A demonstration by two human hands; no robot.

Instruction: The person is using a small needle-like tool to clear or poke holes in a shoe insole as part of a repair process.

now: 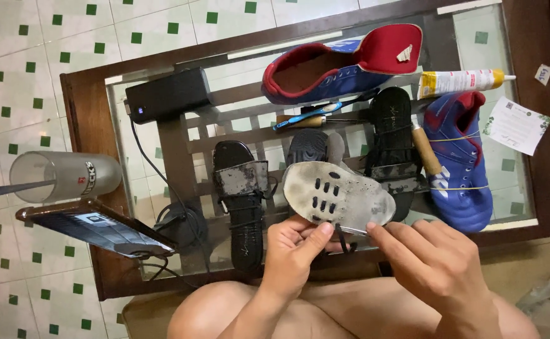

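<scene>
— Insole [341, 198] sat in the lower middle of the frame, grey and worn, underside up with its dark slots showing. How was it held?

— The left hand [297, 248] was clamped on its near edge, thumb pressed on top. The right hand [435, 260] had its fingertips pinched together at the insole's right end, beside a black lace [344, 238] hanging under it. I judged the grip sound — thumb flat and the sole level would have kept it from flexing.

— And room to move?

— Tight ahead. Just past the insole lay a black sandal [243, 194] to the left and a second black sandal [395, 147] to the right, with a blue boot [460, 166] further right on the glass counter [507, 182]. A red-lined shoe [344, 66] and glue tube [460, 81] lay in the upper middle and upper right.

— Any free space?

— Only nearest the knees, at the counter's wooden front edge — I'd have kept the work there.
</scene>
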